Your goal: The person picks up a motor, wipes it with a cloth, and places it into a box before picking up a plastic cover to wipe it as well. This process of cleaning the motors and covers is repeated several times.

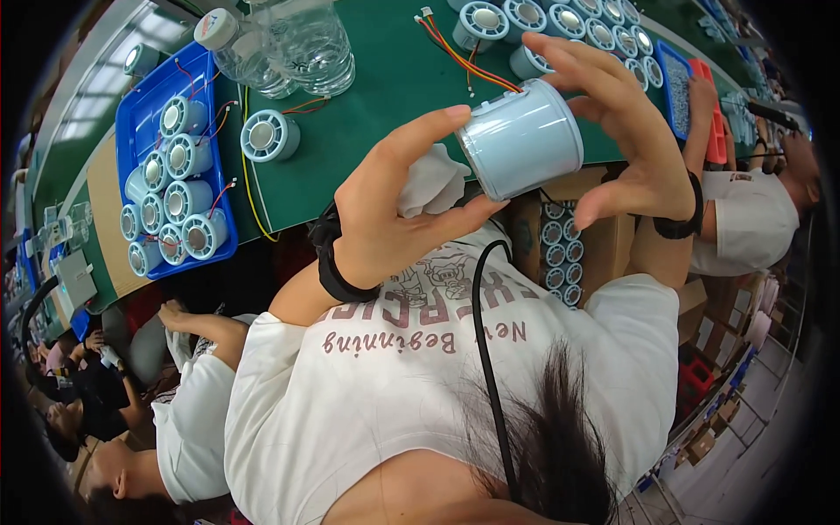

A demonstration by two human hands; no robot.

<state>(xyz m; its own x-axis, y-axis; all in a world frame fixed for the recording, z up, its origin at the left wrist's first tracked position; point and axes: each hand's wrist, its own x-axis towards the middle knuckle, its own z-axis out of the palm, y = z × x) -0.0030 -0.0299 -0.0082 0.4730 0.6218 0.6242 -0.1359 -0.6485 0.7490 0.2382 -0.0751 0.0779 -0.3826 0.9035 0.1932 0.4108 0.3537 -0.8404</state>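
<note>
Green work table (367, 114): runs diagonally across the upper frame; its far ends bend into the dark fisheye rim and are cut off. A bare strip of green lies between the blue tray and the cylinder row at top right.

Blue tray (140, 105), on the table at upper left: holds a stack of pale blue cylinders (179, 197) with wire leads; exact count hard to make out where they overlap. One loose cylinder (269, 136) sits on the green just beside the tray.

Clear plastic bottles (289, 48), top centre, cut off by the upper edge.

Row of cylinders (569, 22) at top right, partly hidden behind the right hand.

Held cylinder (523, 138): pale blue, tilted, raised above the near table edge at frame centre, red and yellow wires trailing from its upper end toward the table.

Right hand (626, 131): fingers curled over the cylinder's far side, gripping it; black wristband on the wrist.

Left hand (394, 210): thumb and fingers clasp the cylinder's near end, with a white cloth (433, 179) bunched in the palm against it. The cloth's lower part is hidden by the fingers.

Cardboard box (560, 254) below the table edge, mostly hidden behind the right forearm; small round parts show inside.

Other people's arms appear at lower left and far right, well apart from the held cylinder.
</note>
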